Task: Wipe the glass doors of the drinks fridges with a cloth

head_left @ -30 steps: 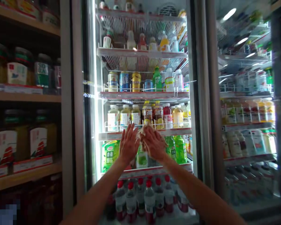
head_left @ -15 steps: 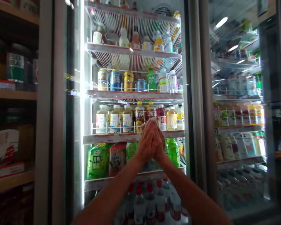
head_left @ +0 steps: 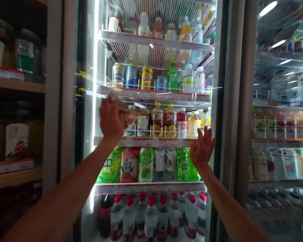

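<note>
My left hand is raised at the left side of the lit drinks fridge, its fingers closed on a crumpled cloth. The cloth is pale brownish and smeared by motion, trailing to the right in front of the tea bottles. My right hand is up on the right side, fingers spread and holding nothing, before the shelf edge below the juice bottles. Reflections show on the fridge's glass door. Whether either palm touches the glass I cannot tell.
Behind the glass, wire shelves hold cans, iced tea bottles, large green bottles and red-capped bottles. Metal door frames stand at the right, beside another drinks fridge. At the left, a wooden shelf carries jars.
My hands were together on the cloth at the middle; they have moved apart. The left went left and up with the cloth, the right went right and let go. The view has shifted down slightly.
</note>
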Demonstrator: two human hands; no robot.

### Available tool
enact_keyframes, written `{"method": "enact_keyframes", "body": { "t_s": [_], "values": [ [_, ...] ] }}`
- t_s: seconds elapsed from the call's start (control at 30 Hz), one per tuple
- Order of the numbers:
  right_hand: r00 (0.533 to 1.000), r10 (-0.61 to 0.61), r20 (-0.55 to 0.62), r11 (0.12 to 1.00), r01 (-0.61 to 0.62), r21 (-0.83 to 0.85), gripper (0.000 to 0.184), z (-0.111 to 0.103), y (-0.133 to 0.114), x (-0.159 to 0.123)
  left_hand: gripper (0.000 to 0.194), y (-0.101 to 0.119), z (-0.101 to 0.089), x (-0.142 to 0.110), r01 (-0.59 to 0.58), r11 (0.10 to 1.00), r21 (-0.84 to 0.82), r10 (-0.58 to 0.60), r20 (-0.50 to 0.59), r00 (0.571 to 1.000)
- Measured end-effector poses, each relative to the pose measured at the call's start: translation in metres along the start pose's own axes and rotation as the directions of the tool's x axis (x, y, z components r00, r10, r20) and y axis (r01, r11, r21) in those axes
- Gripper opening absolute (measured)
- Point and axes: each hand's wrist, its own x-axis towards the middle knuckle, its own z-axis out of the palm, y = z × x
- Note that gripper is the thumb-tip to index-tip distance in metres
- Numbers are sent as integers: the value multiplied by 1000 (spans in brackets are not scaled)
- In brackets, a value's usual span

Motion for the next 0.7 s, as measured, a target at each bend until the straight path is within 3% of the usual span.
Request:
{"method": "enact_keyframes", "body": {
  "t_s": [0.03,0.07,0.1,0.17,0.2,0.27,0.3,0.33,0.37,0.43,0.47,0.5,0.53,0.6,0.67,0.7],
  "values": [
    [1000,-1,6,1000,1,-14,55,0,0,-1,44,-8,-1,7,107,993,48,-102,-96,990],
    [1000,-1,12,1000,2,-27,55,1,-1,-1,47,-6,0,9,132,987,89,-123,-103,987],
    [1000,-1,19,999,2,-38,56,1,-1,-1,50,7,5,6,88,990,109,-81,-66,994],
    [999,11,30,999,-10,-49,57,2,-3,1,47,55,20,-11,-196,978,76,192,59,980],
    [999,21,34,998,-20,-51,57,3,-5,2,45,81,28,-22,-366,930,32,360,125,925],
    [999,40,34,998,-38,-57,56,3,-7,3,45,119,37,-41,-606,793,-64,603,232,764],
    [999,42,32,997,-40,-60,56,3,-7,2,46,123,37,-45,-643,760,-93,641,269,719],
    [999,36,31,998,-34,-61,56,2,-6,1,46,116,34,-44,-646,756,-103,644,295,706],
    [999,27,31,998,-25,-60,55,2,-5,0,46,99,27,-37,-608,789,-86,601,307,737],
    [999,12,35,999,-10,-52,55,1,-3,-2,45,46,10,-15,-412,911,16,394,260,882],
    [999,8,36,999,-6,-47,56,1,-3,-2,45,19,1,-3,-237,967,94,217,185,959],
    [999,11,32,999,-9,-41,56,1,-6,-1,47,-2,-6,6,-22,986,166,12,63,998],
    [1000,15,27,999,-14,-32,57,2,-11,2,50,-15,-11,11,58,979,193,-61,9,998],
    [1000,7,22,1000,-6,-7,57,6,-31,11,56,-13,-14,5,50,976,213,-52,4,999],
    [998,-50,37,999,49,24,55,10,-59,22,53,11,-10,-18,-133,973,188,115,107,988],
    [995,-82,54,996,80,36,54,12,-74,27,51,23,-9,-31,-294,946,139,266,192,945]
  ]
}}
